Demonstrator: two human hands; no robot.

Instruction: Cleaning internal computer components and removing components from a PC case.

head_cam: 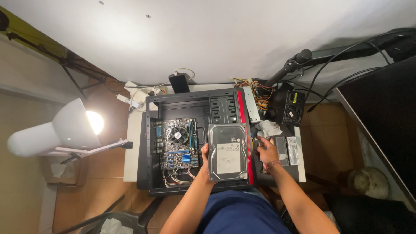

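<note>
White desk surface [130, 143] supports an open computer case [149, 143] lying on its side, motherboard [177, 145] exposed, with a lit desk lamp [65, 130] to the left. Left hand [205, 157] clamps the left edge of a hard drive [228, 151], held flat above the case's front end beside the red trim; right hand [268, 151] rests on the panel to the right, fingers loosely spread, holding nothing. Judged step: drive handling at the bay; alignment with the drive cage [223, 108] needs a steady grip.

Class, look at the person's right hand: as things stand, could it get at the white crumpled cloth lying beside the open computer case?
Probably yes. The right hand is empty and rests just below the crumpled cloth, with nothing between them. The left hand holds the hard drive over the computer case, clear of that path.
</note>
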